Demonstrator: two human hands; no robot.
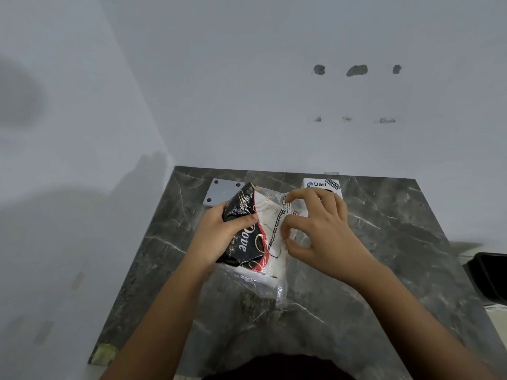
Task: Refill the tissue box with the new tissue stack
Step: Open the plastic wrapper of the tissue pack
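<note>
A plastic-wrapped tissue pack (263, 229), black and red with white print and a clear side showing white tissues, is held above the dark marble table (384, 242). My left hand (216, 234) grips its black left side. On the right, my right hand (315, 229) pinches the clear wrapper with thumb and fingers. A white tissue box (323, 185) with "Dart" printed on it stands behind my right hand at the table's back edge, mostly hidden. Loose clear wrapper (274, 289) hangs below the pack toward me.
A flat grey plate (219, 192) with dark corner dots lies at the back left of the table. A black object (491, 275) sits off the table's right edge. White walls close in behind and on the left.
</note>
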